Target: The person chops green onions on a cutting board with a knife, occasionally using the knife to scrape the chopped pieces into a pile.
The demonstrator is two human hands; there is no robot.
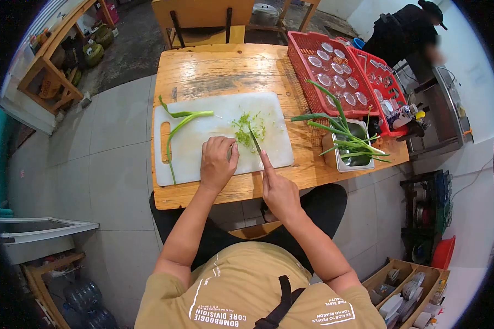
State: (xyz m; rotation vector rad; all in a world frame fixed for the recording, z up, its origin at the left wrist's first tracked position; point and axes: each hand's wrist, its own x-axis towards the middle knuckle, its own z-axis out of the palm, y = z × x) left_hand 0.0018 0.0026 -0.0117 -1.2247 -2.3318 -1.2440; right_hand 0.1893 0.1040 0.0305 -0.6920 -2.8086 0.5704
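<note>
My right hand (pixel 280 193) grips a kitchen knife (pixel 254 139), its blade slanting away over the chopped spring onion (pixel 243 127). The fine green pieces lie scattered on the white cutting board (pixel 195 151). Beside them, my left hand (pixel 218 163) rests on the board with curled fingers; whatever is under or between them is hidden. One spring onion (pixel 190 117), with a pale stem and long bent leaves, lies at the board's left part. More spring onions (pixel 348 130) stick out across a metal container (pixel 343 164) to the right.
A wooden table (pixel 214 55) carries the board. Red plastic baskets (pixel 307 71) with several clear glasses or cups stand at its far right. A co-worker in dark clothes (pixel 398 33) bends near a metal counter (pixel 442 104). A wooden chair (pixel 203 19) stands beyond the table.
</note>
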